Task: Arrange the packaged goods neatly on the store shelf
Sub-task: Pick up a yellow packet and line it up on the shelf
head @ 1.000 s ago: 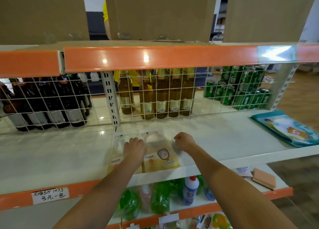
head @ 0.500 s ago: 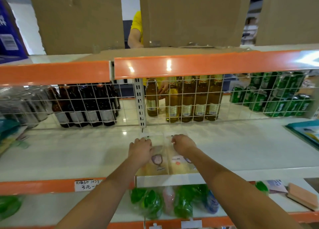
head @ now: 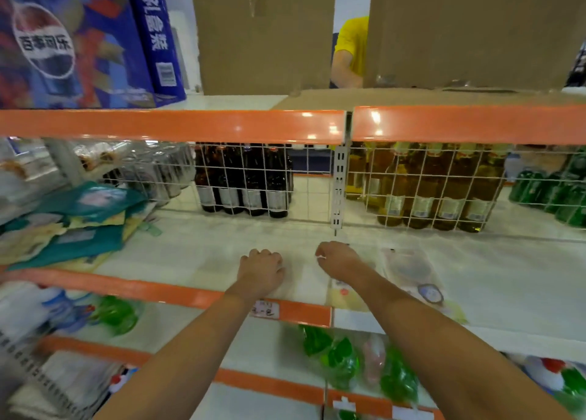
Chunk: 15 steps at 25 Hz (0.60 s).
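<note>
Two clear packets with yellow bottoms (head: 409, 274) lie flat side by side on the white middle shelf (head: 196, 255), right of centre. My right hand (head: 341, 258) is over the top left corner of the left packet, fingers curled under; whether it grips the packet is hidden. My left hand (head: 261, 270) is over bare shelf to the left of the packets, fingers curled, holding nothing. A loose pile of teal and yellow packets (head: 73, 226) lies at the shelf's left end.
A wire grid (head: 317, 185) backs the shelf, with dark bottles (head: 244, 182), amber bottles (head: 425, 188) and green cans (head: 555, 194) behind it. Cardboard boxes (head: 263, 33) and blue cola cartons (head: 63, 42) stand on the top shelf. A person in yellow (head: 350, 55) is beyond. Green bottles (head: 336, 353) fill the shelf below.
The view has swung left, bringing the teal packet pile and cola cartons into sight. My left hand has come off the packets onto bare shelf; my right hand stays at the left packet's corner.
</note>
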### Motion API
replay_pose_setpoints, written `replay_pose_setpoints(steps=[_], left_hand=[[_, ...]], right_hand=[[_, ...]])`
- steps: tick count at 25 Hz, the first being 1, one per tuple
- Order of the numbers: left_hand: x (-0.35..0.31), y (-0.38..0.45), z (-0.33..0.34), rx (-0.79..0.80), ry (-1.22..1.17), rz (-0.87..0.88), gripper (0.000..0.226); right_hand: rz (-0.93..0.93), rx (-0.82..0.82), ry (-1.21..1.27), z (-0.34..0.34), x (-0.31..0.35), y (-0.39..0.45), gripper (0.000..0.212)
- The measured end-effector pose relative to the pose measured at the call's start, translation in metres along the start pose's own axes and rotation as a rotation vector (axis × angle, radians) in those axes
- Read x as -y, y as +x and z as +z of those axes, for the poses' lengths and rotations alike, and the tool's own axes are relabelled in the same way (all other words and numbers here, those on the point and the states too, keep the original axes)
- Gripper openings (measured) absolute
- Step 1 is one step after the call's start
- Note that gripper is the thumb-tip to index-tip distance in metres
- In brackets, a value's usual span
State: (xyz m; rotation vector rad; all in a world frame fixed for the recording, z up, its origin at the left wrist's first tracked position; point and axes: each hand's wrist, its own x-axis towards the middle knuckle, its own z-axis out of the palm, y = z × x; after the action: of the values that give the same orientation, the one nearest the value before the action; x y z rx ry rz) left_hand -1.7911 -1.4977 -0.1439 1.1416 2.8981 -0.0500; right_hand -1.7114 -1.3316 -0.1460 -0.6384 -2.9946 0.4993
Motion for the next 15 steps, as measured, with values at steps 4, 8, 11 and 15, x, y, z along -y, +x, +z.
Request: replay_pose_setpoints(steps=[4,8,11,15], left_hand=[[0.062,-0.03,-0.007,-0.016,0.005,-0.072,0.039],[0.131,-0.058,-0.008,0.022,0.0,-0.211,0.04],[0.176,-0.081,-0.003,-0.002,-0.028,-0.265,0.037],[0.226,-0.114,0.01,-0.104,0.014,-0.309,0.033]], right_hand=[[-0.104,0.017,-0.011,0.018,0.066,0.015,0.033],[-0.188,0.049,-0.012,0.041,0.138,0.021,0.032],[-0.249,0.06,-0.014,0.061,0.181,0.022,0.032],[-0.315,0.07,0.005,0.089,0.233,0.024,0.033]])
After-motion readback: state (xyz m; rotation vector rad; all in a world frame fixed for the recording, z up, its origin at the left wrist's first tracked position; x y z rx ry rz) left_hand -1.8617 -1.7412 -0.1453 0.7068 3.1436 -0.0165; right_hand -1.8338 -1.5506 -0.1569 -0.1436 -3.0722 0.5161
